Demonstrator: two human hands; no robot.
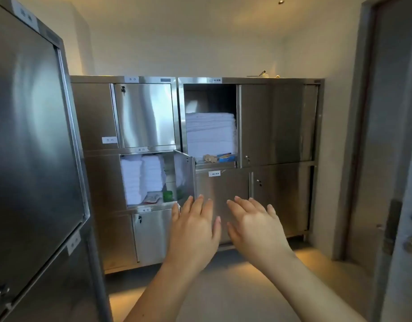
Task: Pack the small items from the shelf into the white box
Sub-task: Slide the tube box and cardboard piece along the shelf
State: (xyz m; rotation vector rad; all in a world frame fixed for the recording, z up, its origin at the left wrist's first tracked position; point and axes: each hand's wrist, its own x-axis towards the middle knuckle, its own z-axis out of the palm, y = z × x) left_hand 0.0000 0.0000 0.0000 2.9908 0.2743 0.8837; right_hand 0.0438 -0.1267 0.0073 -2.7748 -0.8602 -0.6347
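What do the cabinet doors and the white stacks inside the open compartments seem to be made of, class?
Cabinet doors: likely stainless steel with a brushed finish, judging by the grey sheen and blurred, streaky reflections. White stacks: probably folded cotton towelling or cloth, as the soft layered edges and matt surface suggest; the weave is too blurred to confirm.

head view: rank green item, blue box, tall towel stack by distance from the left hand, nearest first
Measured in the head view from the left hand:
1. green item: lower open compartment, just up-left of the fingertips.
2. blue box: floor of the upper open compartment, above and slightly right.
3. tall towel stack: same upper compartment, behind and above the blue box.
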